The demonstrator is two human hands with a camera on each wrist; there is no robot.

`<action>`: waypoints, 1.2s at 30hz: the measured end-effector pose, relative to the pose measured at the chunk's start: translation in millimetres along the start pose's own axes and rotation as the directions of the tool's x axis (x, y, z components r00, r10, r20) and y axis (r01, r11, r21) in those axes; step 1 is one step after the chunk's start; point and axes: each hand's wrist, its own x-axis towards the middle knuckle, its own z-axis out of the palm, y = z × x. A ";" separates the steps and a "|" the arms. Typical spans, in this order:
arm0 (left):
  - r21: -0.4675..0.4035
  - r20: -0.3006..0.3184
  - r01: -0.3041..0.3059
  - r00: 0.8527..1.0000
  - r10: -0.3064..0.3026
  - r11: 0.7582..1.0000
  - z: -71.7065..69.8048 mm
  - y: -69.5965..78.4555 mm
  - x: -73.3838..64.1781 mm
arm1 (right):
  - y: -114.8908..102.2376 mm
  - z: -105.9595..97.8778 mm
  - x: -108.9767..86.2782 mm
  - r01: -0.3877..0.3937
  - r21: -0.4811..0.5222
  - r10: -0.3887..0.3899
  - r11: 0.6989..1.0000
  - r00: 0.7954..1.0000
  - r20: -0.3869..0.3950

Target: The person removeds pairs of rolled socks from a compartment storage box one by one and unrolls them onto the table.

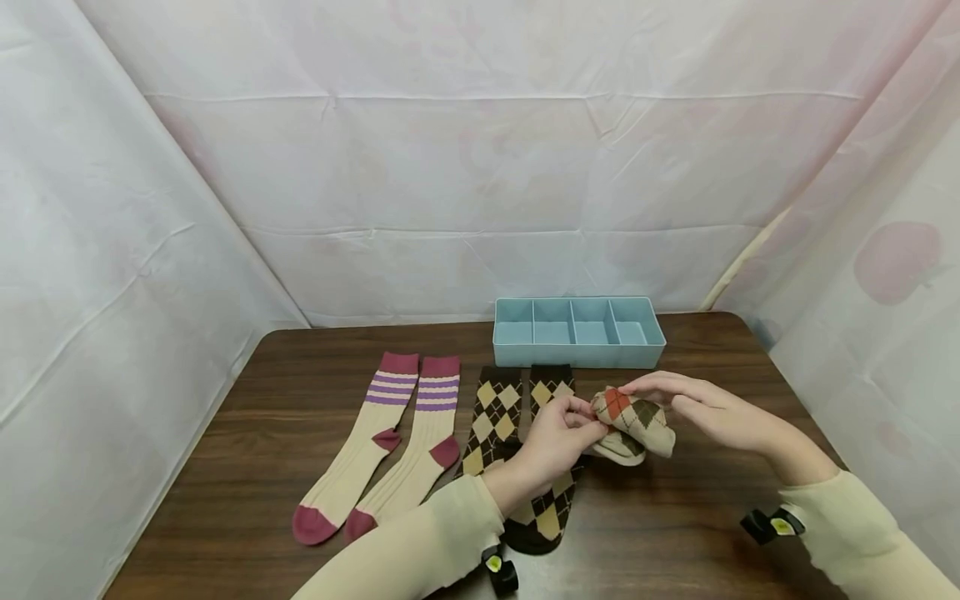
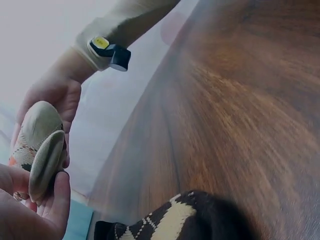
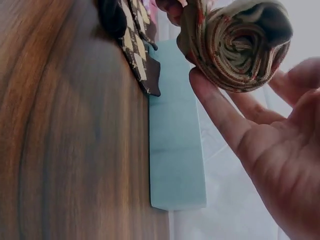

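A beige argyle sock bundle [image 1: 636, 417] with red and green diamonds is held above the table's right half. Its coiled end, a spiral of layers, faces the right wrist view as a rolled sock [image 3: 245, 47]. My left hand [image 1: 557, 435] pinches the bundle's left side between thumb and fingers; the left wrist view shows a folded beige flap [image 2: 47, 162] there. On the other side, my right hand [image 1: 712, 410] touches the roll with extended fingers, the thumb apart from it. Beneath my left forearm lies a pair of dark brown argyle socks [image 1: 497, 408], partly covered.
A light blue box [image 1: 577, 357] with several compartments stands at the table's back edge. Two cream socks [image 1: 352, 467] with maroon toes and purple stripes lie flat on the left. White cloth [image 1: 465, 167] hangs behind and beside the brown wooden table [image 1: 247, 450].
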 end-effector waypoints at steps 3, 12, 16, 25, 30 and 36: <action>-0.056 0.007 0.016 1.000 -0.016 0.998 3.9 -0.7 0.2 | 0.4 2.4 -1.3 -0.051 -0.060 0.050 0.997 0.999 -0.019; -0.041 0.025 0.037 0.999 -0.036 0.998 20.0 -8.2 -3.5 | 11.6 13.8 -7.3 -0.130 -0.195 0.116 0.972 0.990 -0.081; 0.027 0.010 0.047 0.999 -0.048 0.998 25.5 -12.4 -9.0 | 16.4 14.4 -12.9 -0.116 -0.199 0.106 0.973 0.993 -0.060; 0.089 0.063 0.099 0.992 -0.105 0.991 35.6 -19.0 -21.0 | 28.7 9.9 -23.3 -0.156 -0.178 0.163 0.972 0.986 0.027; 0.281 0.078 0.123 0.986 -0.150 0.952 39.0 -15.5 -27.6 | 34.3 12.0 -23.1 -0.136 -0.181 0.148 0.974 0.987 0.056; 0.415 0.071 0.112 0.985 -0.155 0.903 43.0 -10.5 -32.4 | 37.4 15.4 -23.9 -0.056 -0.252 0.054 0.966 0.998 -0.012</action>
